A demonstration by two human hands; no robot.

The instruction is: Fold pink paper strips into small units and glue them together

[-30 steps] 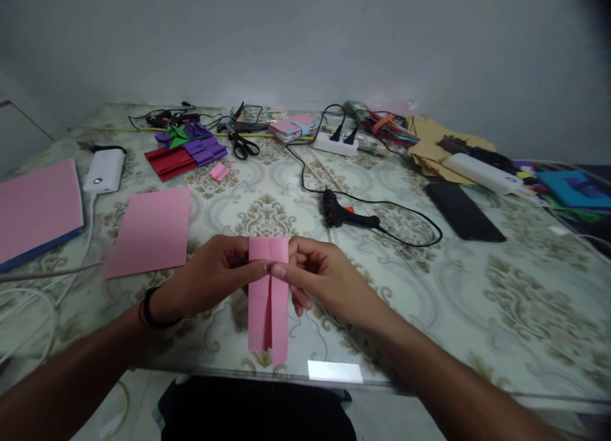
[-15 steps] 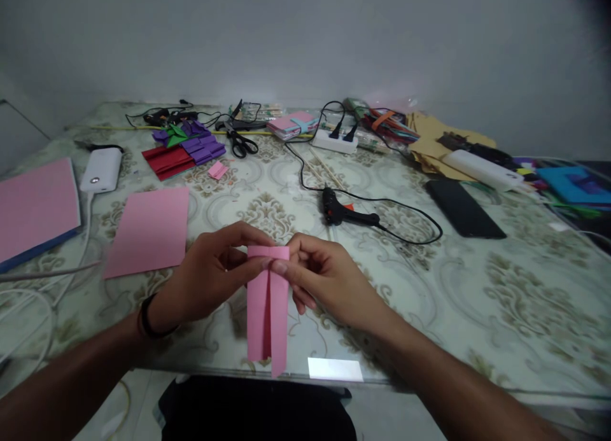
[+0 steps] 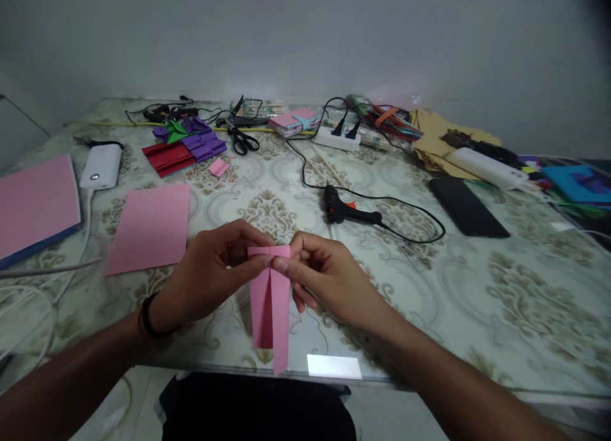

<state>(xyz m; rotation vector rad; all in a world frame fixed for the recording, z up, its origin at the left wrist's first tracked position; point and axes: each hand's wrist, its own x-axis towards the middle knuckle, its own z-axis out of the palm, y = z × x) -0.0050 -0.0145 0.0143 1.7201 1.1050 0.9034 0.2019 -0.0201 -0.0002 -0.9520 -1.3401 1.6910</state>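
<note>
A folded strip of pink paper [image 3: 280, 320] hangs between my hands near the table's front edge. Its two long side flaps are turned toward the middle, leaving a narrow gap that widens downward. My left hand [image 3: 210, 272] pinches the upper left part, thumb in front and fingers behind. On the upper right, my right hand [image 3: 329, 275] grips the same paper, its thumb tip almost meeting the left one. The fingertips behind the paper are partly hidden. A flat pink sheet [image 3: 150, 228] lies on the table just left of my left hand.
Beyond my hands lies a black glue gun [image 3: 351, 210] with a looping cord. A phone [image 3: 468, 207] rests to the right. Scissors [image 3: 244, 142], folded purple paper [image 3: 205, 145] and a power strip [image 3: 337, 139] sit farther back. A white power bank [image 3: 102, 166] is at left.
The paper's lower end has shifted slightly; its left flap now hangs at more of an angle and looks shorter. Both hands keep their hold in nearly the same place.
</note>
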